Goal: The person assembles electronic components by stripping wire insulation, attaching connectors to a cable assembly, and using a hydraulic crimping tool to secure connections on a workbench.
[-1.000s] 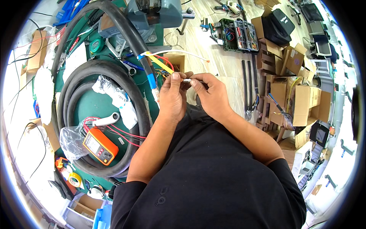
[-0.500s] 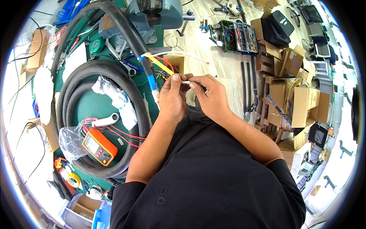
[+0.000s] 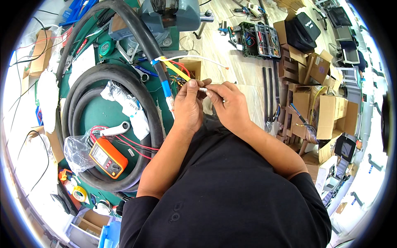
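Observation:
My left hand [image 3: 188, 104] pinches the yellow wire [image 3: 176, 70] near its end, thumb on top. Close against it, the thumb and fingers of my right hand [image 3: 229, 102] grip a small silvery metal piece [image 3: 203, 89]. Whether the wire's tip sits inside that piece is hidden by my fingers. The yellow wire comes out of a thick black cable [image 3: 142, 35], as do a white wire [image 3: 202, 57], red wires and a blue-wrapped wire [image 3: 166, 88]. Bare copper [image 3: 170, 101] shows at the blue one's end, beside my left hand.
A bench vise [image 3: 182, 16] stands at the far edge of the green-topped bench. Coiled black cable [image 3: 78, 165] rings a wrench [image 3: 115, 130] and an orange multimeter [image 3: 108, 158] with red leads. Rightward are a tool case [image 3: 264, 41] and cardboard boxes [image 3: 331, 118].
Both hands keep their grip on the yellow wire and metal piece, almost still. The whole view has shifted very slightly.

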Tool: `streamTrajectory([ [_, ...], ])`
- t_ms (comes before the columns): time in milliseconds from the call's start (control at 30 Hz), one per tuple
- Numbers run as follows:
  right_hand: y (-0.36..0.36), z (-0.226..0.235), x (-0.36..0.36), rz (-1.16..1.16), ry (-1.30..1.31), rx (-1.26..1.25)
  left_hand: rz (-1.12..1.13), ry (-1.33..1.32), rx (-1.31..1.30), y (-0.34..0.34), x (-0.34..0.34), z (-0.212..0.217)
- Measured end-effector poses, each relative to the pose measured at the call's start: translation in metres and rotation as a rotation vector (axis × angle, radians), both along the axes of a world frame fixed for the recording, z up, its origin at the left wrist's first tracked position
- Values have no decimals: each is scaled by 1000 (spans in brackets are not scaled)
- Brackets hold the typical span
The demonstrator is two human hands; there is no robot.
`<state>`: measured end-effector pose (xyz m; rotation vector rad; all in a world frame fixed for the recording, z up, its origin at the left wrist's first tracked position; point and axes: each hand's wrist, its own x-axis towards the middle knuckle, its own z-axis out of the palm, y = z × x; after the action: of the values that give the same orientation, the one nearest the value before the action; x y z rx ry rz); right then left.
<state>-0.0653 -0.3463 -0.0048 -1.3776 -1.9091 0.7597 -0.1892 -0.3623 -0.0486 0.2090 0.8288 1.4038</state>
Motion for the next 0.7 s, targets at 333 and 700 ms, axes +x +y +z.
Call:
streamTrajectory([
  [333, -1, -3, 1, 35, -31, 66, -6, -2, -9, 0, 0, 1],
  [700, -1, -3, 2, 86, -95, 147, 21, -36, -49, 0, 1, 7],
])
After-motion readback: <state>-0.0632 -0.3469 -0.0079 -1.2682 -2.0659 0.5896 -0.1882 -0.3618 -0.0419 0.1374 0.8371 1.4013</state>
